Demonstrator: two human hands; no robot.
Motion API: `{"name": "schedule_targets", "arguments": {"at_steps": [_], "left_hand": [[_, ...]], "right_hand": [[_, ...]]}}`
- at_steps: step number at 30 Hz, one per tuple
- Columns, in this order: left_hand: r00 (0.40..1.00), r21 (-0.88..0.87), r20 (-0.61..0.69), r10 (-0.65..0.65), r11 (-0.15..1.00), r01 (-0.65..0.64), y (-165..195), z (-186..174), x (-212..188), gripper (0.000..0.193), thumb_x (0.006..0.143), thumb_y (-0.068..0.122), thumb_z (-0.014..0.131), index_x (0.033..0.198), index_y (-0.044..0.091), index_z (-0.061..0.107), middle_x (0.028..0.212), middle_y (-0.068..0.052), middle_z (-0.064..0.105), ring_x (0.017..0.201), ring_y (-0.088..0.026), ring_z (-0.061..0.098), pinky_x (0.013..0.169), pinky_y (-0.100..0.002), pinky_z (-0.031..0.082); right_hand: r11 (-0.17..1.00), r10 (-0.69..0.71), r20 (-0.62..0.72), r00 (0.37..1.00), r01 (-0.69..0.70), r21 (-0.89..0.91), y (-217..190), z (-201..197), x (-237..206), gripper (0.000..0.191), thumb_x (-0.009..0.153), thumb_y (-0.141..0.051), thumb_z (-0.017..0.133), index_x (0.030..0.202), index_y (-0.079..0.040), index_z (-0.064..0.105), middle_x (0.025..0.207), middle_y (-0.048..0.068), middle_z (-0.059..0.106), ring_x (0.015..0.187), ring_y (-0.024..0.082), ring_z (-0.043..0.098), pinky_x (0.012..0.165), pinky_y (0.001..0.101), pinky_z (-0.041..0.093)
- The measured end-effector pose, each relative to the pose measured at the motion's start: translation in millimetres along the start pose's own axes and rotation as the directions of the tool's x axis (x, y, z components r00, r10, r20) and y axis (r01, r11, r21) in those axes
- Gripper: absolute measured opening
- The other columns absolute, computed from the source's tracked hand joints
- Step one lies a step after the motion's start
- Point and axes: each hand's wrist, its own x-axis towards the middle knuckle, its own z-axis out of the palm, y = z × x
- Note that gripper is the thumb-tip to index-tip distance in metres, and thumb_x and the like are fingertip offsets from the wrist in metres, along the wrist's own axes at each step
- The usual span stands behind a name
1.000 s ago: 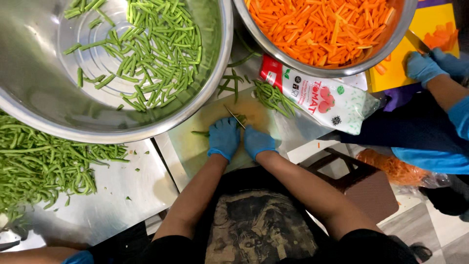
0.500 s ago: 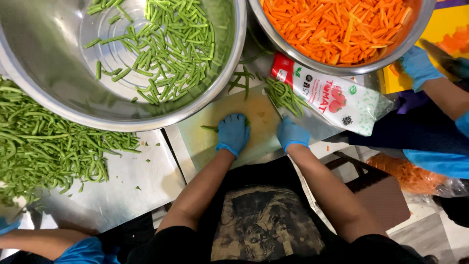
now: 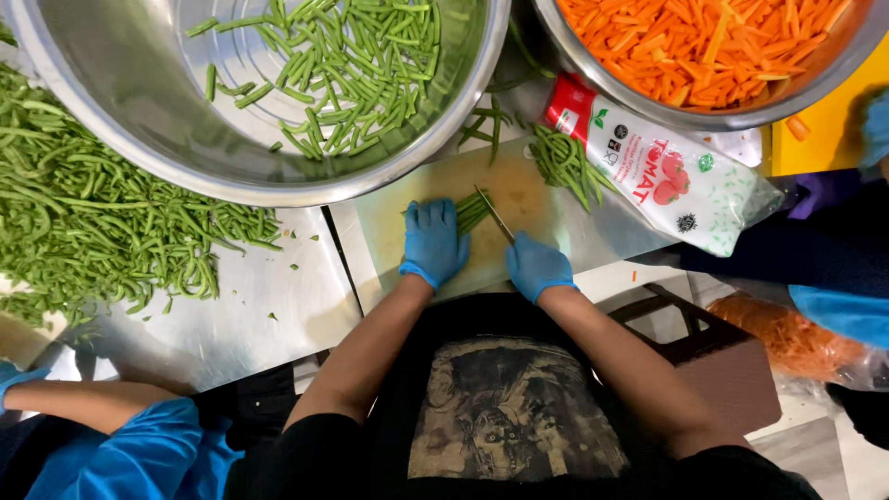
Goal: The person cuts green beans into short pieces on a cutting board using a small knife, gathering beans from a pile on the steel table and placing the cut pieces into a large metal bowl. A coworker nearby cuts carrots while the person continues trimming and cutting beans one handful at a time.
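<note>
Steel worktop [image 3: 231,315] fills the lower left of my view, with a pale cutting board [image 3: 519,199] set at its edge close to my body; on that board my left hand [image 3: 432,243], in a blue glove, lies flat and presses down on a small bundle of green beans [image 3: 472,211]; my right hand [image 3: 537,267], gloved the same, is closed around the handle of a knife [image 3: 494,215] whose thin blade angles up to touch the bundle.

Judging the progress: the big steel bowl [image 3: 139,111] above the board has a thin layer of cut bean pieces [image 3: 352,74] across its bottom, so a fair share is done; yet a wide heap of whole beans [image 3: 102,222] is spread over the worktop at left, and a smaller bunch [image 3: 565,165] waits at the board's far right corner, so I reckon well over half is left.

A second bowl [image 3: 815,88] full of carrot sticks [image 3: 713,42] sits at upper right, with a red and white sauce pouch [image 3: 676,181] lying just below it.

Both bowls are cut off by the top edge; the knife handle is hidden inside my fist; another person's blue sleeve [image 3: 139,454] shows at lower left and another's blue gloved hand [image 3: 875,125] at the right edge, too cropped to tell what they do.
</note>
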Motion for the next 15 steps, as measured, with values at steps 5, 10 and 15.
{"name": "schedule_targets", "arguments": {"at_steps": [5, 10, 15], "left_hand": [[1.000, -0.059, 0.014, -0.012, 0.998, 0.013, 9.9, 8.0, 10.2, 0.064, 0.088, 0.043, 0.063, 0.136, 0.000, 0.055, 0.128, -0.019, 0.057, 0.119, -0.036, 0.053, 0.111, -0.058, 0.032], [0.998, -0.067, -0.065, -0.001, 0.998, -0.004, 8.8, 6.2, 11.8, 0.064, 0.087, 0.042, 0.063, 0.134, 0.000, 0.056, 0.128, -0.018, 0.057, 0.117, -0.036, 0.053, 0.108, -0.056, 0.033], [0.999, -0.075, -0.045, -0.004, 0.997, 0.001, 7.5, 5.8, 12.2, 0.054, 0.089, 0.043, 0.063, 0.125, 0.002, 0.060, 0.128, -0.017, 0.057, 0.118, -0.035, 0.052, 0.108, -0.056, 0.034]], "right_hand": [[1.000, -0.012, -0.051, 0.999, 0.012, -0.007, -3.9, -6.7, -0.4, 0.032, 0.101, -0.035, 0.047, 0.107, -0.007, 0.058, 0.085, 0.027, 0.071, 0.078, 0.049, 0.068, 0.072, 0.0617, 0.052], [0.996, -0.069, -0.007, 0.998, 0.069, -0.056, -19.1, -6.6, -5.5, 0.029, 0.100, -0.033, 0.045, 0.105, -0.008, 0.059, 0.086, 0.025, 0.072, 0.078, 0.048, 0.069, 0.072, 0.0614, 0.052], [0.994, -0.048, 0.030, 0.998, 0.050, -0.098, -28.9, -5.4, -6.4, 0.029, 0.101, -0.031, 0.043, 0.106, -0.009, 0.060, 0.083, 0.025, 0.072, 0.077, 0.048, 0.070, 0.071, 0.0617, 0.053]]}}
